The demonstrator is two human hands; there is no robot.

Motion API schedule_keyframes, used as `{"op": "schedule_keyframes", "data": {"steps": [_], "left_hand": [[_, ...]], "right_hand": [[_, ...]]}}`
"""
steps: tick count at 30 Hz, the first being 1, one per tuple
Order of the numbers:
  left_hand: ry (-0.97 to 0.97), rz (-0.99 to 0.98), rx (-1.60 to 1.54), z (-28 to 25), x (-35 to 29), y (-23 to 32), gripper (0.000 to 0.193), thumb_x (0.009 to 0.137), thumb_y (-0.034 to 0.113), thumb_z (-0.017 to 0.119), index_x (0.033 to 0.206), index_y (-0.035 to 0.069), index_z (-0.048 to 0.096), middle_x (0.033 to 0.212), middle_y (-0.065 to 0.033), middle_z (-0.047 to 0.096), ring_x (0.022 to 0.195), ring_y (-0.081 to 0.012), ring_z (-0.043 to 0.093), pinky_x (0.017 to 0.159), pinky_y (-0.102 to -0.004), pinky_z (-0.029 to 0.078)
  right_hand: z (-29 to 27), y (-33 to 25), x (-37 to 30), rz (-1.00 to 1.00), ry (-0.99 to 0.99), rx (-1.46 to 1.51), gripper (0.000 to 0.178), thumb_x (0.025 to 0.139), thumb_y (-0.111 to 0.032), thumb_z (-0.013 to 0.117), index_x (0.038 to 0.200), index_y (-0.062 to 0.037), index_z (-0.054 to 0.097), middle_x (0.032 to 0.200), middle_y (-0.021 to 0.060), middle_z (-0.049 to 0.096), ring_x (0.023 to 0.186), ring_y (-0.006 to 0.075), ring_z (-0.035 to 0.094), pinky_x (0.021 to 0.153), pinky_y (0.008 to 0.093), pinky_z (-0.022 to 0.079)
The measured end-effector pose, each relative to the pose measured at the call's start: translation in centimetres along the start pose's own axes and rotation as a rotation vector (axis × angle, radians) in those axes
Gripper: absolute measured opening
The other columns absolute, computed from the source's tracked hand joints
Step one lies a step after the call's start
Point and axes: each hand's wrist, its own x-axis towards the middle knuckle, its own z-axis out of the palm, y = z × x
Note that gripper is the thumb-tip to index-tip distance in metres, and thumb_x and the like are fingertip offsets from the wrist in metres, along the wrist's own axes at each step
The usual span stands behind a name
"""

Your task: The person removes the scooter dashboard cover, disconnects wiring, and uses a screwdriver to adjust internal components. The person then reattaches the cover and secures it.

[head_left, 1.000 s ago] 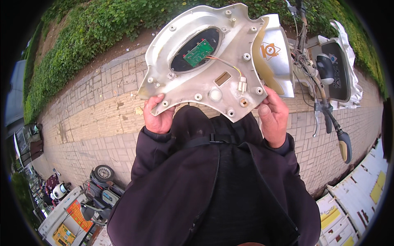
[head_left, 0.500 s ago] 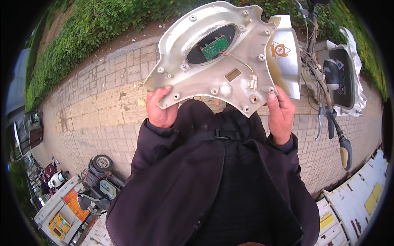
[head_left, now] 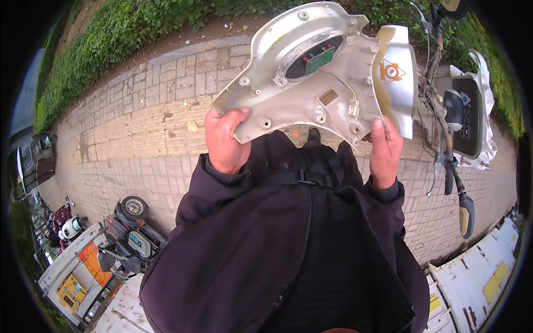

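Held up in front of me is a pale plastic scooter dashboard cover [head_left: 294, 102], its inner side with screw posts facing me. My left hand [head_left: 226, 141] pinches its lower left corner, thumb on the inner face. At its lower right edge, my right hand [head_left: 386, 152] grips it with thumb up. A green circuit board [head_left: 320, 60] sits in the oval instrument opening. Thin wires run from the board to a white connector [head_left: 353, 107] lying against the cover. Just behind its right edge appears a silver and gold body panel [head_left: 402, 72] with an orange emblem.
Right of the cover stands a scooter's bare handlebar with exposed wiring [head_left: 436, 105] and a grip [head_left: 467, 213]. A dark floorboard-like panel [head_left: 465, 119] lies beyond it. Brick paving [head_left: 166, 127] runs underfoot to a hedge [head_left: 150, 28]. A wheeled vehicle [head_left: 133, 238] stands lower left.
The cover has shifted right and tilted in both hands, so its inner face and the oval opening appear more slanted. Both hands keep their hold.
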Motion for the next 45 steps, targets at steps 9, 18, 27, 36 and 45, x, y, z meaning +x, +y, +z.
{"op": "schedule_keyframes", "data": {"steps": [9, 18, 27, 36, 45], "left_hand": [[0.02, 0.052, 0.096, 4.2, -1.3, 1.6, 0.032, 0.089, -0.003, 0.058, 0.12, -0.007, 0.064, 0.102, -0.0088, 0.071, 0.087, -0.012, 0.064, 0.08, -0.0264, 0.051], [-0.052, 0.09, 0.106, 5.5, -1.2, 2.5, 0.03, 0.092, 0.0, 0.065, 0.121, -0.006, 0.064, 0.107, -0.0062, 0.07, 0.093, -0.009, 0.062, 0.083, -0.0251, 0.049], [-0.095, 0.11, 0.137, 4.8, -1.3, 2.0, 0.031, 0.09, -0.004, 0.062, 0.121, -0.006, 0.065, 0.117, -0.0079, 0.069, 0.103, -0.0109, 0.062, 0.09, -0.0268, 0.048], [0.026, 0.1, 0.084, 2.0, 0.0, 0.5, 0.03, 0.09, 0.002, 0.056, 0.119, -0.005, 0.064, 0.107, -0.0129, 0.07, 0.094, -0.0232, 0.069, 0.08, -0.0367, 0.056], [-0.081, -0.001, -0.064, -0.1, 1.1, -0.1, 0.036, 0.093, 0.009, 0.056, 0.126, -0.005, 0.056, 0.109, -0.0174, 0.068, 0.087, -0.0306, 0.07, 0.065, -0.0466, 0.06]], "right_hand": [[0.1, 3.3, 1.0, 0.177, 0.099, 0.173, 0.04, 0.108, -0.038, 0.056, 0.098, -0.0008, 0.067, 0.078, 0.0024, 0.06, 0.067, 0.0104, 0.054, 0.064, 0.0263, 0.047], [0.9, 2.1, 0.9, 0.224, -0.004, 0.337, 0.043, 0.111, -0.033, 0.047, 0.115, 0.006, 0.065, 0.092, 0.0143, 0.072, 0.074, 0.0207, 0.072, 0.072, 0.0392, 0.064], [0.6, 3.6, 1.1, 0.245, -0.002, 0.269, 0.042, 0.112, -0.034, 0.047, 0.104, 0.0046, 0.061, 0.088, 0.0188, 0.073, 0.072, 0.0298, 0.073, 0.069, 0.0392, 0.06], [0.3, 2.9, 0.8, 0.156, 0.047, 0.17, 0.044, 0.107, -0.041, 0.058, 0.106, 0.0017, 0.07, 0.089, 0.0052, 0.07, 0.071, 0.0097, 0.062, 0.065, 0.0247, 0.05], [0.6, 0.1, 0.2, 0.067, 0.035, 0.159, 0.045, 0.106, -0.039, 0.061, 0.114, 0.0039, 0.071, 0.094, 0.0058, 0.071, 0.08, 0.0103, 0.066, 0.07, 0.0257, 0.055]]}}
